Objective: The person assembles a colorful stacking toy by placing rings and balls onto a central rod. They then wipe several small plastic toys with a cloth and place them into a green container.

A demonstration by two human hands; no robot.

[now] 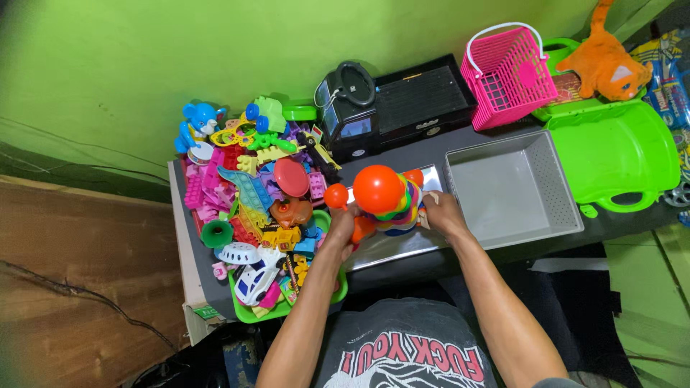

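Stacking-ring toy (pixel 388 201), topped with a big orange ball and banded in bright colours, sits between my two hands above a shiny metal tray (pixel 402 244) on the dark table (pixel 431 154). My left hand (pixel 342 226) is closed on its left side, near a smaller orange ball, and my right hand (pixel 440 213) is wrapped around its right side, so both grips are clamped on the toy. Just left of my left hand I see a green tray (pixel 248 313) heaped with plastic toys, a white toy car (pixel 253 282) among them. Right of the toy lies a grey bin (pixel 512 188), and beyond it a green case (pixel 614 154). Farther back stand a pink basket (pixel 507 75), a black toy truck (pixel 392 108) and an orange plush cat (pixel 607 61).
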